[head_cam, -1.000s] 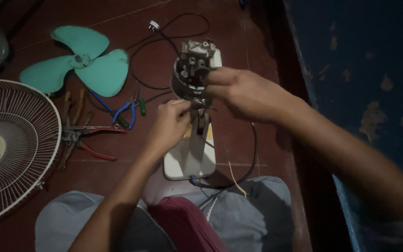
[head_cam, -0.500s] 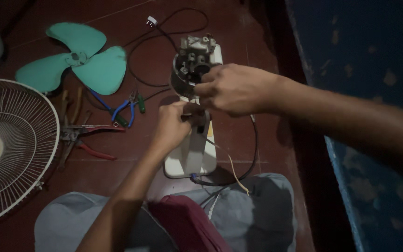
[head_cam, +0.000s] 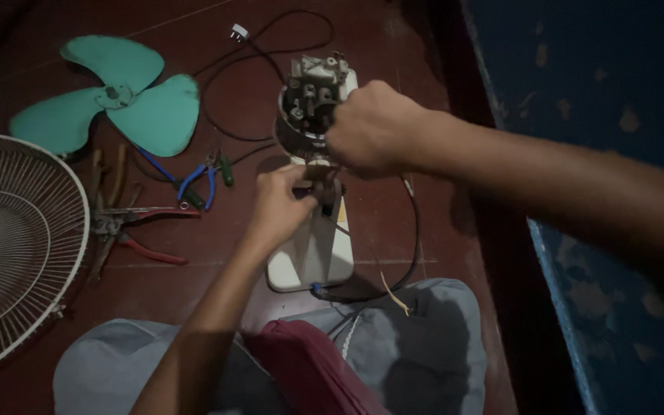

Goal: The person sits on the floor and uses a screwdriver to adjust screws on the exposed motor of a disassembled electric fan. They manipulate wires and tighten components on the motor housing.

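Observation:
A bare fan motor (head_cam: 310, 100) sits atop a white fan body (head_cam: 313, 257) lying on the dark red floor in front of my knees. My right hand (head_cam: 374, 127) is closed around the motor's lower right side. Just below it, my left hand (head_cam: 280, 206) pinches a small part at the neck where motor meets body; what it pinches is too small to tell. A black power cord (head_cam: 413, 230) loops around the body and runs up to a white plug (head_cam: 240, 31).
A green three-blade fan propeller (head_cam: 121, 104) lies at upper left, a white wire fan guard (head_cam: 9, 246) at the left edge. Red-handled pliers (head_cam: 136, 230), blue-handled pliers (head_cam: 197, 180) and other hand tools lie between them. A blue wall (head_cam: 593, 115) rises on the right.
My right hand has slid down from the motor's top to its lower right side. My left hand stays pinched at the neck.

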